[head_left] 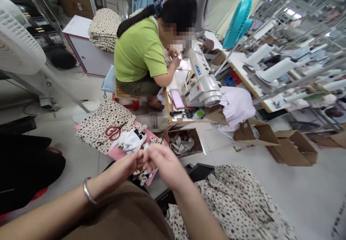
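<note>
In front of my body both hands meet, fingertips against fingertips. My left hand (130, 165), with a silver bangle (88, 191) on its wrist, has its fingers bent together and partly covered by the other hand. My right hand (165, 164) is also closed, its fingers curled inward and slightly blurred. Whether anything small is between them I cannot make out. Just beyond lies a pink-edged bundle of black-spotted cream fabric (101, 124), topped by red-handled scissors (113, 133) and white cloth pieces (132, 139). More spotted fabric (238, 196) is heaped beside my right forearm.
A person in a green shirt (140, 48) sits at a sewing machine (202, 77), hands at the needle area. An open bin (185, 142) of scraps stands below the table's front edge. Cardboard boxes (293, 148) are at right, a white fan (20, 38) at left, a teal fan (238, 23) behind.
</note>
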`<state>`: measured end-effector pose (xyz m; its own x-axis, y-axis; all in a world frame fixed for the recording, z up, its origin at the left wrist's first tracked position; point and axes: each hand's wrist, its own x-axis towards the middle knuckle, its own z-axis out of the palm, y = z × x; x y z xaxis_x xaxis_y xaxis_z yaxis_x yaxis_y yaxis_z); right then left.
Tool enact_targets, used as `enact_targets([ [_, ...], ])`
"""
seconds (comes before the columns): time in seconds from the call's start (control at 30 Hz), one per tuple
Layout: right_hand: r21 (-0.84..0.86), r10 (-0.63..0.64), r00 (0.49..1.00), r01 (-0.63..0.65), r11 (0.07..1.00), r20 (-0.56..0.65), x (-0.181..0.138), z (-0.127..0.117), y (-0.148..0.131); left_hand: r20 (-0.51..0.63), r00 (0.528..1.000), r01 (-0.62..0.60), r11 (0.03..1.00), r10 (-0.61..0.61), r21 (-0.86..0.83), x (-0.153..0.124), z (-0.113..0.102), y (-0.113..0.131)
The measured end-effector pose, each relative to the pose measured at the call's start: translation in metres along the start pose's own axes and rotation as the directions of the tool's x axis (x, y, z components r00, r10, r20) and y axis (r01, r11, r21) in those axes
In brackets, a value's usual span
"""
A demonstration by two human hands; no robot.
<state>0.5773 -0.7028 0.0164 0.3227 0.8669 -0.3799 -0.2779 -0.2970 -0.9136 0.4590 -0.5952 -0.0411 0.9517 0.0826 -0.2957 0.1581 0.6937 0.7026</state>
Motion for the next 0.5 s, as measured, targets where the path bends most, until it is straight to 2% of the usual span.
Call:
enact_targets([
  [0.07,0.099,-0.115,0.979,0.133,0.986,-0.170,0.010,-0.020,-0.019,0.065,0.995,0.067,0.987,-0.077,0.144,-0.018,0.004,-0.006],
  [0.13,0.217,-0.163,0.917,0.254,0.942,-0.364,0.022,-0.025,-0.016,0.055,0.991,0.099,0.941,-0.123,0.322,-0.031,0.009,0.008],
  [0.2,0.302,-0.127,0.878,0.290,0.908,-0.461,0.034,-0.008,0.009,0.032,0.997,0.042,0.896,-0.063,0.442,-0.034,0.012,0.038],
  [0.23,0.313,-0.102,0.883,0.268,0.911,-0.459,0.037,0.006,0.026,0.007,0.999,-0.035,0.888,0.035,0.459,-0.032,0.012,0.054],
  [0.27,0.350,-0.053,0.939,0.179,0.920,-0.341,0.038,0.022,0.044,-0.044,0.984,-0.133,0.879,0.172,0.459,-0.028,0.010,0.069],
  [0.3,0.399,-0.016,0.984,0.088,0.913,-0.180,0.037,0.038,0.059,-0.120,0.934,-0.253,0.860,0.337,0.443,-0.022,0.007,0.082],
  [0.33,0.373,-0.009,1.000,0.011,0.928,-0.008,0.034,0.052,0.070,-0.214,0.846,-0.373,0.829,0.488,0.417,-0.015,0.004,0.089],
  [0.37,0.276,0.015,0.987,-0.059,0.959,0.161,0.029,0.062,0.075,-0.306,0.751,-0.464,0.798,0.585,0.386,-0.007,0.000,0.091],
  [0.4,0.145,0.055,0.966,-0.093,0.985,0.252,0.023,0.067,0.073,-0.374,0.697,-0.510,0.790,0.611,0.341,0.000,-0.004,0.087],
  [0.43,0.011,0.076,0.961,-0.082,0.997,0.265,0.018,0.067,0.065,-0.399,0.722,-0.495,0.825,0.565,0.272,0.006,-0.007,0.076],
  [0.47,-0.100,0.065,0.973,-0.044,0.994,0.222,0.015,0.061,0.050,-0.386,0.795,-0.429,0.883,0.469,0.189,0.010,-0.009,0.061],
  [0.5,-0.167,0.006,0.991,0.016,0.986,0.132,0.014,0.051,0.032,-0.320,0.892,-0.300,0.948,0.318,0.103,0.010,-0.010,0.042],
])
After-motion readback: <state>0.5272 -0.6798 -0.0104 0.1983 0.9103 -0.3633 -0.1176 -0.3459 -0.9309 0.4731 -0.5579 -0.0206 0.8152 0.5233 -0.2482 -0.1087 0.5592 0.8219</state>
